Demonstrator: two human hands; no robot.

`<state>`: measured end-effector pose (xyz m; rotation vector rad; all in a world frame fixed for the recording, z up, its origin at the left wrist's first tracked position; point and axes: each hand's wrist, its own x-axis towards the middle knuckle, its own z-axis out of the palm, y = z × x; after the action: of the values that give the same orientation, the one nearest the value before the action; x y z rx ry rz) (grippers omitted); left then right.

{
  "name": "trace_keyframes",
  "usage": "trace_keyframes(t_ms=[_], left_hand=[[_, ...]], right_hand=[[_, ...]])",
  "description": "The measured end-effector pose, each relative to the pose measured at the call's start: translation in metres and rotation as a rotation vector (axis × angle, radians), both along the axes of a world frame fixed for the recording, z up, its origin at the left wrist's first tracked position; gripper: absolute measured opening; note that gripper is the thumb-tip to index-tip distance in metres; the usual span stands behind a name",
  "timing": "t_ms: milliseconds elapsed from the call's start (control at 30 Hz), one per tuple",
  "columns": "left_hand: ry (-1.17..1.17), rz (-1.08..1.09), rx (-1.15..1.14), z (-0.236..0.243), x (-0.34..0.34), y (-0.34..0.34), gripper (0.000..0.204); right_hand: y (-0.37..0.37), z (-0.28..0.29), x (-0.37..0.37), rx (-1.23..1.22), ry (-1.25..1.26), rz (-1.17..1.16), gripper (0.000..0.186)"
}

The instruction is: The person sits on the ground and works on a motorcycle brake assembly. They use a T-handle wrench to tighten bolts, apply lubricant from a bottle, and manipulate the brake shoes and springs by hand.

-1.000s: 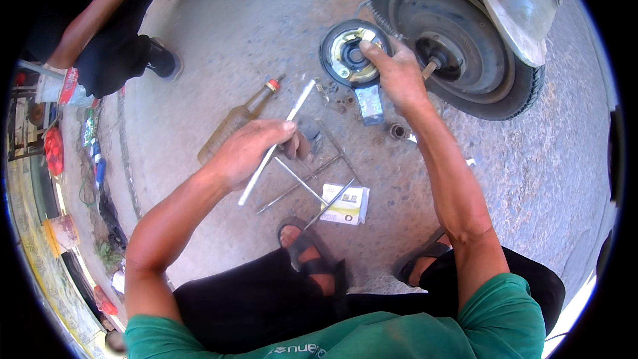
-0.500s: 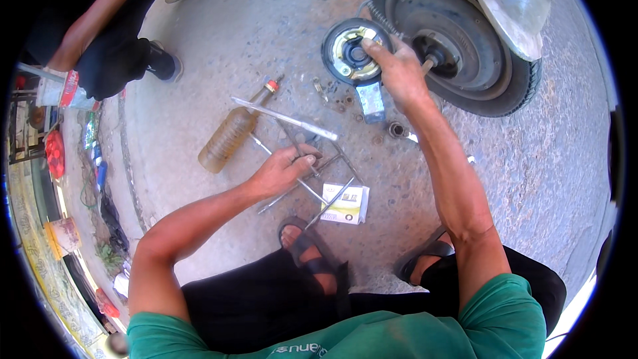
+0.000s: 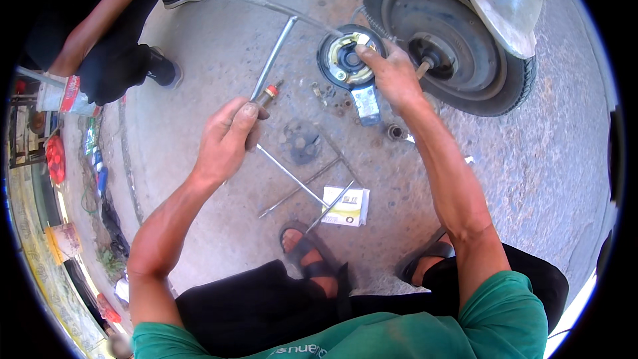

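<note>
Left hand (image 3: pixel 226 139) closed around cross wrench (image 3: pixel 279 40) at 10 o'clock of brake plate (image 3: pixel 345 60); right hand (image 3: pixel 392 76) grips brake plate on concrete floor (image 3: pixel 219 46), beside wheel (image 3: pixel 458 46) at 3 o'clock

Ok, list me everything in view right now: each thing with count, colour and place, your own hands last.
round brake plate with shoes: one, black and silver, on the ground beside the wheel
black rubber scooter wheel: one, upper right, under a grey mudguard
T-shaped steel socket wrench: one, silver, raised above the ground
long thin metal rods: several, silver, crossed on the concrete at centre
small white and yellow cardboard box: one, by the rods
small metal parts: a few, grey, below the brake plate
another person: one, dark clothes, crouched upper left
black sandals: two, on the person's own feet, bottom centre
left hand: gripping the wrench
right hand: on the brake plate
</note>
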<state>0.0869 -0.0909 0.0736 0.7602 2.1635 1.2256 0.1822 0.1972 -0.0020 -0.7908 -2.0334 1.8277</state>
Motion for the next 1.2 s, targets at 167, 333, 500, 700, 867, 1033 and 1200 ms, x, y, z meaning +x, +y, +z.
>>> trace_keyframes(t_ms=[167,333,500,700,867,1033,1200], left_hand=[[0.174,-0.035,0.1,0.021,0.005,0.022,0.038],[0.304,-0.092,-0.049,0.007,-0.002,0.035,0.038],[0.174,-0.07,-0.022,0.026,0.001,0.03,0.039],[0.27,-0.13,-0.113,0.022,0.002,0.036,0.041],[0.212,-0.09,0.011,0.033,0.005,0.033,0.041],[0.257,-0.156,-0.126,0.023,-0.003,0.038,0.042],[0.262,-0.124,-0.041,0.028,0.003,0.035,0.04]], right_hand=[[-0.001,0.001,0.002,0.046,-0.009,0.007,0.051],[0.0,0.003,0.004,0.04,-0.016,0.071,0.051],[0.0,0.006,0.006,0.037,0.019,0.043,0.053],[0.002,0.002,0.006,0.128,-0.013,0.048,0.054],[0.0,0.004,0.004,0.065,-0.002,0.058,0.055],[0.001,0.002,0.007,0.133,-0.041,0.048,0.054],[-0.004,0.017,0.006,0.079,-0.041,0.054,0.052]])
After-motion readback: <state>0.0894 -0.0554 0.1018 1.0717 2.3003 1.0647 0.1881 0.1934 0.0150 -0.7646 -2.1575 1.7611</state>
